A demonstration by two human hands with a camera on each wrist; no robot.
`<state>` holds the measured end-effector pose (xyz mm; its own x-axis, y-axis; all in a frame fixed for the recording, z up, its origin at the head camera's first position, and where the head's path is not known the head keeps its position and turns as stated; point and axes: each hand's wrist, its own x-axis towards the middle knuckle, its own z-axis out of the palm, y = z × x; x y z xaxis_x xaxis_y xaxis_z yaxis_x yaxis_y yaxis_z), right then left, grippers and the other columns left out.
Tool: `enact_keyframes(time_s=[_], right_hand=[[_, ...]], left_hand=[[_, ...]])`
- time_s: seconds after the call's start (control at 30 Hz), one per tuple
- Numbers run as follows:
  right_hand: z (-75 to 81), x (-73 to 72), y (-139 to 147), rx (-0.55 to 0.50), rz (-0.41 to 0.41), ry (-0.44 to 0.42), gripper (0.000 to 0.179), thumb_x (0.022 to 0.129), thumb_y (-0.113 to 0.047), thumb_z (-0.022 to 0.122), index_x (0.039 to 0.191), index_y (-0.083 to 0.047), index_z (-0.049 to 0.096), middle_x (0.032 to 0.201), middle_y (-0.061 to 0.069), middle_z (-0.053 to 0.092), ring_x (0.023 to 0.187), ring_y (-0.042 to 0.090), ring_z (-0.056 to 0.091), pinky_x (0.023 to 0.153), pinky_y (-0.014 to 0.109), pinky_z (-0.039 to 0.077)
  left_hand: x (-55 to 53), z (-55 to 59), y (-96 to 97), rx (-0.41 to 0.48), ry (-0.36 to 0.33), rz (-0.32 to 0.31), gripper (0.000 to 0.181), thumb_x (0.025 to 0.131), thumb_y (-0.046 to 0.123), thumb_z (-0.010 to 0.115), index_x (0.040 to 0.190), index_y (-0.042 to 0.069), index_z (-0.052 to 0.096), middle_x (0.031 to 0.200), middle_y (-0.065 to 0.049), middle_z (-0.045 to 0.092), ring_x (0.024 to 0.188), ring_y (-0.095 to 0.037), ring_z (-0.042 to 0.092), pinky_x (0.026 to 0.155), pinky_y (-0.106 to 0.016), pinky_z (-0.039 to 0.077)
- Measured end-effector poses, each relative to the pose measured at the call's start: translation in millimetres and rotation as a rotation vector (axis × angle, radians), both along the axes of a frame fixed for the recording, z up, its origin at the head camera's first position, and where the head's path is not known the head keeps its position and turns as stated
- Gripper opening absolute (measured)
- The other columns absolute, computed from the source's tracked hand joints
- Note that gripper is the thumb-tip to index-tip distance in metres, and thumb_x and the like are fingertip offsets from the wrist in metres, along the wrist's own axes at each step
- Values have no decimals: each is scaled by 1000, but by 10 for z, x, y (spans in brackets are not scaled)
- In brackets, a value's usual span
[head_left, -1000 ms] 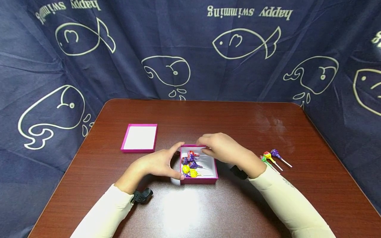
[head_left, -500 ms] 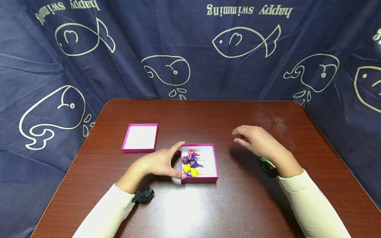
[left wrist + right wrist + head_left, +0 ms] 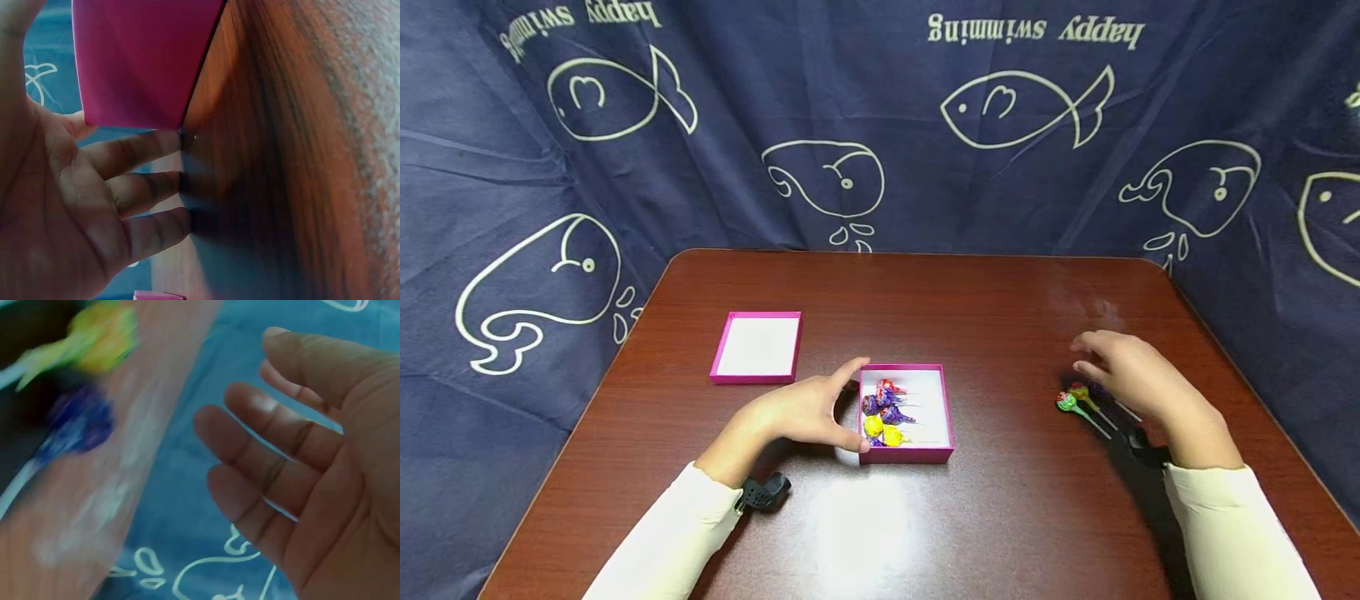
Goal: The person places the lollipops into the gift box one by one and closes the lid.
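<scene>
My left hand (image 3: pixel 805 411) grips an open pink box (image 3: pixel 902 455) by its left side, thumb at the near corner and index finger at the far one. In the left wrist view, the other fingers (image 3: pixel 140 194) reach down to the tabletop beside the box wall. Several wrapped lollipops (image 3: pixel 891 414) lie in the box, heads to the left, in red, purple and yellow. My right hand (image 3: pixel 1131 367) is over the table's right side with nothing in it, fingers loosely bent. Beneath it lie a green lollipop (image 3: pixel 1067 402), a yellow one (image 3: pixel 106 337) and a purple one (image 3: pixel 81 419).
A pink lid (image 3: pixel 756 347), its white inside facing up, rests on the brown table (image 3: pixel 880 292) to the far left of the box. A dark blue cloth (image 3: pixel 895 92) with fish and whale drawings hangs behind the table's far edge.
My right hand has left the box and moved right, over the loose lollipops. My left hand has stayed at the box's left side.
</scene>
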<state>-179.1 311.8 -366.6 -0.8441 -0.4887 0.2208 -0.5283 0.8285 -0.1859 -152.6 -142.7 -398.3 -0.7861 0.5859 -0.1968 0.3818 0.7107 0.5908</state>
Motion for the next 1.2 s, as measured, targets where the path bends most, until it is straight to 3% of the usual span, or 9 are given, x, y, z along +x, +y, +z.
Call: enact_keyframes(time_s=[0.13,0.57,0.97,1.2], right_hand=[[-83,6,142,21,-27,-46,23,83,-3,75,104,2,66,88,11,67,78,29,63,72,52,47],[-218,-17,335,-3,-61,-210,16,84,-5,75,98,-1,67,82,1,66,76,21,62,69,46,48],[-320,-38,363,-1,-69,-256,10,85,-3,73,91,-5,65,77,-3,62,71,15,56,64,41,46],[-295,-45,344,3,-77,-248,11,84,-3,73,91,-5,64,77,-2,63,71,15,57,65,41,46]], left_hand=[[3,6,-1,2,-2,2,119,68,61,82,158,20,17,140,-14,54,121,-19,55,106,-37,39],[-2,-3,-3,5,9,-5,119,68,62,82,158,18,17,138,-16,55,121,-20,56,106,-37,39],[-4,-3,0,4,14,-8,120,68,61,82,158,17,17,140,-16,54,125,-21,53,107,-38,37],[2,7,-6,4,10,-11,121,68,61,82,159,17,15,141,-18,53,124,-22,54,107,-38,38]])
